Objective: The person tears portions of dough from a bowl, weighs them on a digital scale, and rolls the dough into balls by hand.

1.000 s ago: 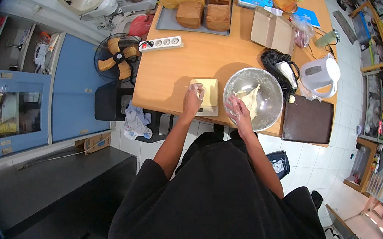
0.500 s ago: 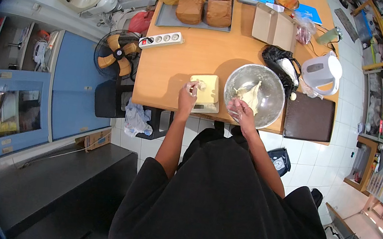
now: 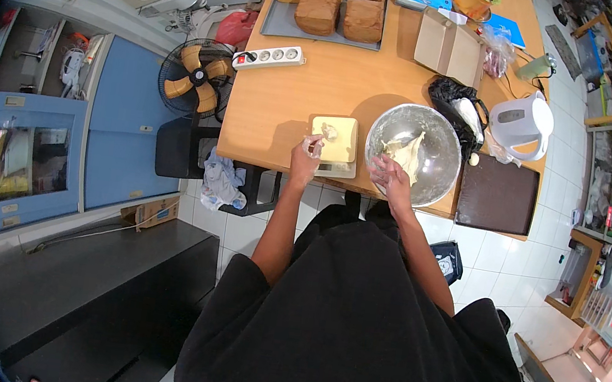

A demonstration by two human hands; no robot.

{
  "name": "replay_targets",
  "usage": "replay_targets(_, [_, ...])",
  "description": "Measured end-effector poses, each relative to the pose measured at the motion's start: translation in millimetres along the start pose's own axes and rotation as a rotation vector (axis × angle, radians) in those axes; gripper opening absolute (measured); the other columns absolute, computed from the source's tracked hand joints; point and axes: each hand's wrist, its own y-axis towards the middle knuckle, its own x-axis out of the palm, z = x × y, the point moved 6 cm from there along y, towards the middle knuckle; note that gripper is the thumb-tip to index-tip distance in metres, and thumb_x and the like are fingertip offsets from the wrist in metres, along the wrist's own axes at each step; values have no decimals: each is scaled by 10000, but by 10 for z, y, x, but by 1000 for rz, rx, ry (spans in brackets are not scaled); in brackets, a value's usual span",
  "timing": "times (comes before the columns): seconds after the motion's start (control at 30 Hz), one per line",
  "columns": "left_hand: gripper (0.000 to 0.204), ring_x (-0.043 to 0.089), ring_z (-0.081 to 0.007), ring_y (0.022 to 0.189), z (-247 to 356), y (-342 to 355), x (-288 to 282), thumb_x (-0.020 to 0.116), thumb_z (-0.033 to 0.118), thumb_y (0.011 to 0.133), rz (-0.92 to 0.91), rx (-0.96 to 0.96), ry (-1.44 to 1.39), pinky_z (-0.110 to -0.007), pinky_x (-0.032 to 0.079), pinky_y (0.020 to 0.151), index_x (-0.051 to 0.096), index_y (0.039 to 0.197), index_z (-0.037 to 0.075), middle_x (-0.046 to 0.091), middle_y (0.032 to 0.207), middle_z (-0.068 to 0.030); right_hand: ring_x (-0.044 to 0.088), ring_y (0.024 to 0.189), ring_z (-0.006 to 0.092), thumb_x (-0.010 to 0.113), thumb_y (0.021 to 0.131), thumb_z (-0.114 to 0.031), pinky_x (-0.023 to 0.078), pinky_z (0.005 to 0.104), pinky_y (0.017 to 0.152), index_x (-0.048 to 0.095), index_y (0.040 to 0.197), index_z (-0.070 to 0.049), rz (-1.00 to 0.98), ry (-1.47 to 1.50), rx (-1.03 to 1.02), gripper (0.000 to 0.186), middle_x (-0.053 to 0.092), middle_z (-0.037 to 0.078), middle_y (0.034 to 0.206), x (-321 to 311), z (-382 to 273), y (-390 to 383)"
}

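left of the round silver metal bowl, a small pale dough lump sits on a square yellow-topped scale; the smeared left hand curls at its far side from the bowl. the right hand bends over the bowl's near-left rim, by stretched cream dough — whether either grips anything, i can't tell. crowding the bowl's right: a black plastic bag, white plastic kettle and dark-brown rectangular tray — beyond it, an open cardboard box.
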Motion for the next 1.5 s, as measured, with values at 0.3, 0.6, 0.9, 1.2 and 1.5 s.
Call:
replay_targets(0.3, [221,572,-102,730,126,-28,-51,576,89,906,50,11,3,-263,490,688,648,1104,22,659,860,-53,630,1063,251,420,1022,-290,508,352,906,493,1263,70,0,-59,-3,439,601,191,1212,-128,-111,-49])
replay_targets(0.6, [209,668,-223,783,296,-13,-137,595,101,890,80,0,211,-331,520,718,652,1059,-9,689,889,-158,671,923,210,462,1002,-367,530,318,778,622,1110,42,146,-142,-8,453,676,118,1046,-121,-200,-89])
replay_targets(0.9, [212,676,-258,836,127,337,-94,600,101,875,-129,10,243,-348,515,753,654,1066,27,689,907,-171,622,1055,218,409,1022,-321,504,320,836,491,1302,20,299,-62,-49,449,601,114,1224,31,-117,-27])
replay_targets(1.2, [215,663,-276,839,1,576,-92,596,76,872,-228,38,340,-367,518,762,648,1072,17,674,922,-177,573,1159,233,392,1010,-159,488,328,885,360,1416,5,320,-24,-24,439,505,133,1359,252,-44,131])
replay_targets(1.5, [388,599,-334,1036,27,653,77,672,144,838,-297,134,510,-393,486,879,578,1197,32,605,1132,-223,543,1184,216,505,957,-99,474,315,906,424,1386,4,327,-62,-131,449,518,119,1351,236,-145,271])
